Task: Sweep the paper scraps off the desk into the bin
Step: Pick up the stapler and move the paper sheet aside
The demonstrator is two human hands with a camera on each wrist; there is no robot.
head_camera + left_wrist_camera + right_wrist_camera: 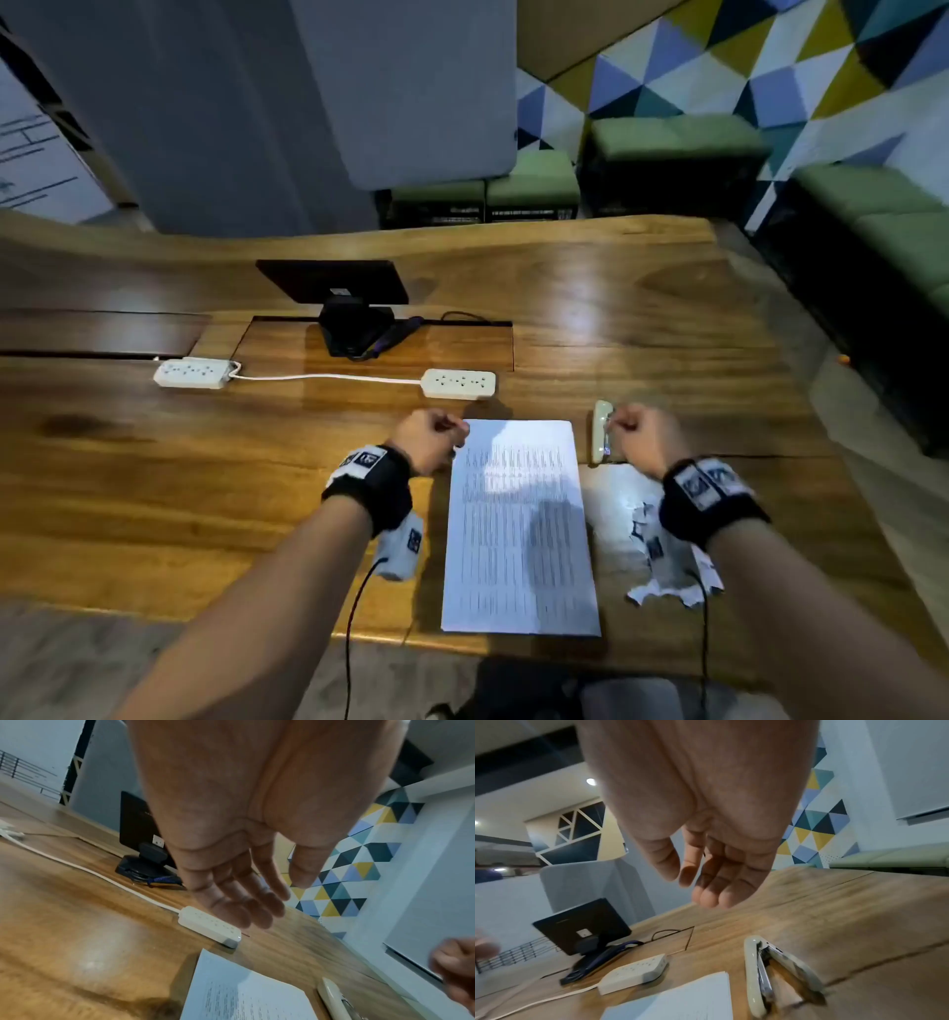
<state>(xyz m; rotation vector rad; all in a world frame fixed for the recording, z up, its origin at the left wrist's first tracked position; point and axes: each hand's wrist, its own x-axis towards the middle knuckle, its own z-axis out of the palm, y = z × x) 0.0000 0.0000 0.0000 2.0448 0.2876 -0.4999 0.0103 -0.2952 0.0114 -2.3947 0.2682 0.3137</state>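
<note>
A crumpled, torn white paper scrap (613, 519) lies on the wooden desk (205, 488) at the front right, partly hidden under my right wrist. A flat printed sheet (518, 529) lies beside it, between my arms. My left hand (436, 434) hovers at the sheet's far left corner; its fingers (246, 914) hang relaxed and hold nothing. My right hand (637, 437) hovers just right of a cream stapler (601, 431), above the scrap's far edge. Its fingers (713, 896) are loosely curled and empty. No bin shows in any view.
Two white power strips (458, 384) (192, 372), joined by a cable, lie across the desk beyond the sheet. A dark screen on a stand (339, 293) sits behind them. The desk's right edge (801, 390) drops to the floor, with green-topped stools (672, 149) beyond.
</note>
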